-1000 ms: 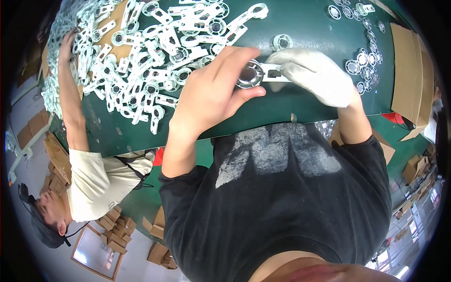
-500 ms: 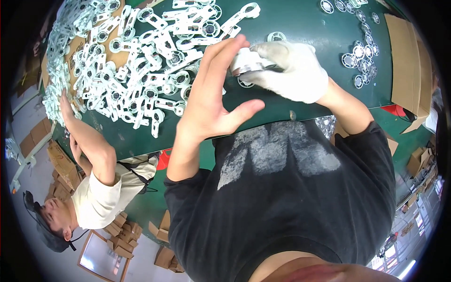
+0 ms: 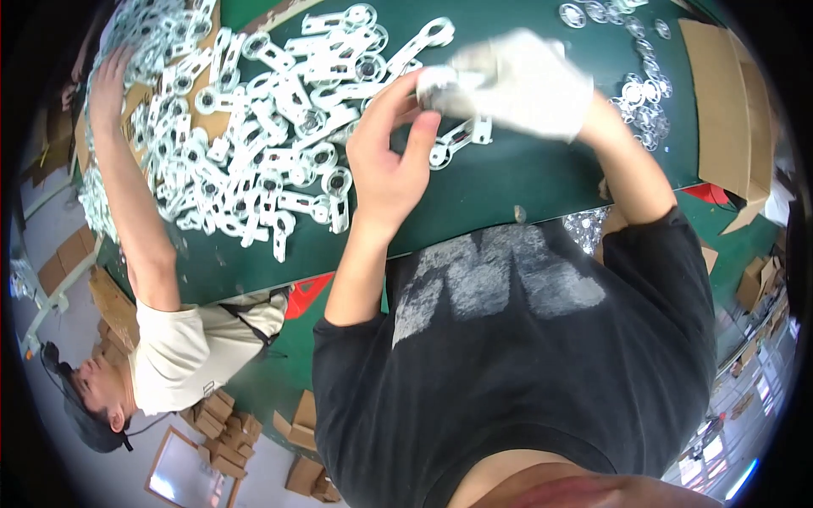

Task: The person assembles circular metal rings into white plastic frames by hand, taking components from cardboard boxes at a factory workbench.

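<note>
My bare left hand [image 3: 391, 157] is curled, thumb and fingers closed around a white plastic part [image 3: 436, 83] with a rounded end, above the green table. My right hand [image 3: 533, 85], in a white glove, is at the right side of that part. Motion smears its fingertips, so I cannot tell whether they grip it or only touch it. On the tabletop just below the glove lies a white ring-ended arm [image 3: 464, 140]. To the left spreads a large heap of similar white ring-ended arms [image 3: 288, 110], some with dark round centres.
Several clear, wheel-like discs [image 3: 648, 97] lie along the table's [image 3: 559, 182] right part. Beyond them stands an open cardboard box [image 3: 720, 102]. At the left a co-worker's arm [image 3: 127, 186] reaches across to the heap. The table's near edge runs before my body.
My left hand has gone from spread fingers to closing around the white part. The gloved hand has moved slightly up, uncovering the arm below it. The co-worker's arm reaches farther over the heap.
</note>
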{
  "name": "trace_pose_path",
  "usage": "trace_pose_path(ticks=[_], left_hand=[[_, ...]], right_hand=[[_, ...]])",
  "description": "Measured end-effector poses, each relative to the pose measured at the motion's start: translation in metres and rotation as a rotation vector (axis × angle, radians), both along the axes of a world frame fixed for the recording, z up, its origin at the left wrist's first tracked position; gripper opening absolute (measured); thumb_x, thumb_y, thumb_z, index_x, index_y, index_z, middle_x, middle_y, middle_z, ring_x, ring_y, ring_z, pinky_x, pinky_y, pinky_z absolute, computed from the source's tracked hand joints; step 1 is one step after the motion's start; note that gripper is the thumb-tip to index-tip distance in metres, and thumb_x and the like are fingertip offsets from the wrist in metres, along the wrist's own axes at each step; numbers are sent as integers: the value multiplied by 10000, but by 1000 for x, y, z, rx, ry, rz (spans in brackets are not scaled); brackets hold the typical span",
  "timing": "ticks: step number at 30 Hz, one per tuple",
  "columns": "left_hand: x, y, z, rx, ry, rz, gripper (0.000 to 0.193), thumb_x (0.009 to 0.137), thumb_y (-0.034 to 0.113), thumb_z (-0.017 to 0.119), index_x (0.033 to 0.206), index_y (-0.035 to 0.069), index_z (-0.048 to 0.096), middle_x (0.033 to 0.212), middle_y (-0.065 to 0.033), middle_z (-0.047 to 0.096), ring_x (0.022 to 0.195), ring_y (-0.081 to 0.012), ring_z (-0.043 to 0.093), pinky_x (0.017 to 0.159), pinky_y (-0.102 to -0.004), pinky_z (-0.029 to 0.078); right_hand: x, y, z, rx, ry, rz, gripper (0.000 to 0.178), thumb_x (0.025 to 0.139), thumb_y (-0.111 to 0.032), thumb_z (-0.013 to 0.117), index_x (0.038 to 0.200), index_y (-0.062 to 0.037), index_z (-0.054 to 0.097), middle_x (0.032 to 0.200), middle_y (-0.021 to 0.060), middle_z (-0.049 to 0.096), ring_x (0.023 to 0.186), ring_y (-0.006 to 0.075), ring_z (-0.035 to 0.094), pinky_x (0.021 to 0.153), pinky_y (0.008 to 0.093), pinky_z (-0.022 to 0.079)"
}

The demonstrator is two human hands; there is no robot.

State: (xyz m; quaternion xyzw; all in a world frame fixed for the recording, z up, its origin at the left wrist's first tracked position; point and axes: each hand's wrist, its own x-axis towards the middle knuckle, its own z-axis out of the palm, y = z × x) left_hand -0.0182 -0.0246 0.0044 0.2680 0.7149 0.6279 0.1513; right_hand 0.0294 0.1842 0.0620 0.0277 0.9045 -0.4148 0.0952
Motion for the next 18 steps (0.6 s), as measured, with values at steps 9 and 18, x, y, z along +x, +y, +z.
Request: trace_pose_path(ticks=[9, 18], left_hand=[[41, -2, -8, -763, 740, -168, 519, 821, 280, 819, 1275, 95, 648, 1258, -68, 607, 1159, -274, 559, 1010, -425, 368], [33, -11, -26, -559, 609, -166, 338, 885, 114, 755, 1204, 37, 672, 1158, -113, 613, 1065, -341, 565, 933, -451, 470]], right_hand=[[-77, 116, 4, 646, 56, -480, 656, 950, -579, 501, 1296, -34, 613, 1282, 294, 636, 1205, 428, 617, 1018, 491, 498], [147, 156, -42, 553, 239, -946, 510, 991, -397, 600, 1365, -51, 619, 1468, 230, 531, 1372, 381, 486, 1160, 443, 377]])
